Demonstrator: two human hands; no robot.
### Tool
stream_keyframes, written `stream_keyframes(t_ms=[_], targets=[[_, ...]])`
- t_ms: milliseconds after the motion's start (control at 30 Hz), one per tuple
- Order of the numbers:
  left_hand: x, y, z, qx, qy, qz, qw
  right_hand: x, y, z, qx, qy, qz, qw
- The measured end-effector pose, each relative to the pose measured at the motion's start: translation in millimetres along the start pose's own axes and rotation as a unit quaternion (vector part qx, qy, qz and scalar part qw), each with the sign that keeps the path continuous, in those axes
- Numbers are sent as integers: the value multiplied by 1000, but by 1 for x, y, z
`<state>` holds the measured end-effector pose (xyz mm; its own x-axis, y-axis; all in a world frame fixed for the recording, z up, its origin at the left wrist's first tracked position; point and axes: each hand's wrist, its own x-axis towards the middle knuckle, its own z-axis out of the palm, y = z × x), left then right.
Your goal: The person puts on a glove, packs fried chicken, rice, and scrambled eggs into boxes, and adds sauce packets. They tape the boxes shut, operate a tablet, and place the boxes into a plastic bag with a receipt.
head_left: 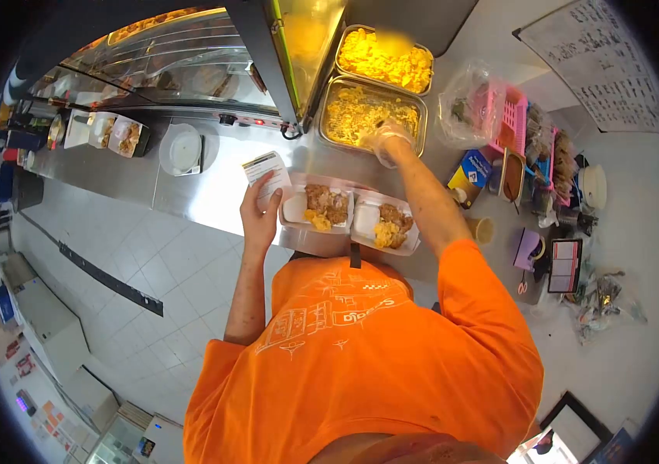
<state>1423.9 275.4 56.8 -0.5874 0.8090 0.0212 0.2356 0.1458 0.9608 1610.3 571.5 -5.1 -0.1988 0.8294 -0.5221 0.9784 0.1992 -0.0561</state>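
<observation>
My left hand [260,210] is closed on a printed paper slip [267,172], at the left side of an open white food box [293,207]. That box holds browned pieces and some yellow food. Beside it on the right sits a second white box [364,221] with similar food. My right hand [388,141], in a clear glove, reaches into the right part of a metal tray [323,124] of yellow food; its fingers are blurred, and what they hold cannot be made out. A fuller tray of yellow food [376,62] stands behind.
A glass display case [182,69] stands at the back left, with a white round container [184,148] before it. To the right are a clear plastic bag [464,108], a pink basket [509,116], a blue and yellow box [470,178] and a cup [481,230].
</observation>
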Motion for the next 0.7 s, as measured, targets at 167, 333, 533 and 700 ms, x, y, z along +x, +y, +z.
stream_keyframes(t_ms=[167, 333, 533, 700], targets=[[-9, -17, -11, -92, -11, -32, 995, -16, -31, 8, -16, 11, -49, 999], [-6, -13, -29, -106, -51, -4, 993, -27, -17, -17, 165, -27, -15, 986], [-11, -34, -57, -135, -76, -24, 988, -82, 34, 39, 356, 99, -126, 921], [-10, -45, -84, -147, -108, -36, 983, -227, -52, 72, 218, 207, -153, 941]])
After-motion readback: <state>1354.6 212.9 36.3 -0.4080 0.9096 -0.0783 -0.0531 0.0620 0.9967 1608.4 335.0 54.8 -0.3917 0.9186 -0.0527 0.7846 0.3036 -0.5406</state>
